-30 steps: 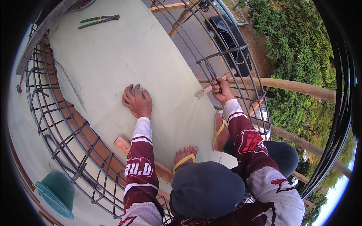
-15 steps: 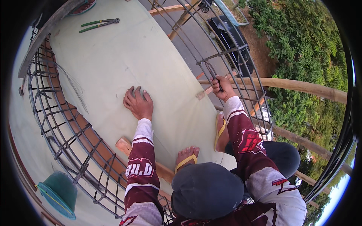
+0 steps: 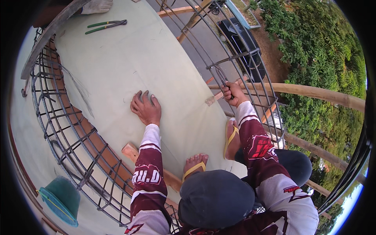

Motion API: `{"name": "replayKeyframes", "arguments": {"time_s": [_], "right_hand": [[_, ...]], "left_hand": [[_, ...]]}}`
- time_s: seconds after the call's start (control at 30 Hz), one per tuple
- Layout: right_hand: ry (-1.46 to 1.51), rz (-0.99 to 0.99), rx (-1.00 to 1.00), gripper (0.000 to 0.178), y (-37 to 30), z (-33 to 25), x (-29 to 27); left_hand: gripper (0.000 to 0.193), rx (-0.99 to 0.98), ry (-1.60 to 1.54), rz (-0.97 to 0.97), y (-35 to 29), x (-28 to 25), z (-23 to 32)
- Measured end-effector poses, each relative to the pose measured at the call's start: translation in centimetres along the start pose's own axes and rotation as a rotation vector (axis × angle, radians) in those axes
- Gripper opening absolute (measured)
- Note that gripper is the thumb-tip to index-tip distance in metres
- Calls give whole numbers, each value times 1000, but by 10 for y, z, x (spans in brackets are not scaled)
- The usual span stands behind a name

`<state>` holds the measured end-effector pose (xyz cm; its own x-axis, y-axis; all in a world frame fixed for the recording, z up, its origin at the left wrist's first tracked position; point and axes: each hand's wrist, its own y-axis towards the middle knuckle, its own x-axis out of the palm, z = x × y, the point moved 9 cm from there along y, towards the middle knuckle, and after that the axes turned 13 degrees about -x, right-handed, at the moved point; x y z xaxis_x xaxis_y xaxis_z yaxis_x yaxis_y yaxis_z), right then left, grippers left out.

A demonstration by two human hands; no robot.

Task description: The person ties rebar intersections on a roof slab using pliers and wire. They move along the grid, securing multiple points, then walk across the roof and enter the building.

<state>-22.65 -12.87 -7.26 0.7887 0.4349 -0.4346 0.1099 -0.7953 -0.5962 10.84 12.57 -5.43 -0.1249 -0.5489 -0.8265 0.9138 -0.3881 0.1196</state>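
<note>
In the head view, the person's right hand (image 3: 234, 94) was curled into a fist around a thin dark metal thing, beside the steel bar cage (image 3: 231, 58) on the right. The fingers were pressed close together, wrapped around it. A dark metal loop (image 3: 220, 73) poked out above the fist, at the thumb side, and a short dark bit showed below the fingers. I could not tell just what it was, or whether the loop touched the bars. The left hand (image 3: 147, 109) lay palm down on the pale board (image 3: 129, 51), with its fingers a bit bent and a little spread; I could not see anything in it. The metal thing was well apart from those fingers, off to their right. Pliers with green handles (image 3: 106, 26) lay on the board, far past the left fingertips. Near the top left corner, another person's gloved hand (image 3: 98, 6) rested on the board. A second steel cage (image 3: 84, 182) ran along the left side, and a block of wood (image 3: 130, 152) sat near the left sleeve. The person wore yellow sandals (image 3: 194, 169). A black car (image 3: 239, 43) was down below, behind the right cage.
</note>
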Motion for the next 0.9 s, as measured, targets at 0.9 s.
{"name": "replayKeyframes", "arguments": {"time_s": [0.9], "right_hand": [[-1096,245,-615,39,-46,-70,6]], "left_hand": [[29,-28,0,-41,2,0,-2]]}}
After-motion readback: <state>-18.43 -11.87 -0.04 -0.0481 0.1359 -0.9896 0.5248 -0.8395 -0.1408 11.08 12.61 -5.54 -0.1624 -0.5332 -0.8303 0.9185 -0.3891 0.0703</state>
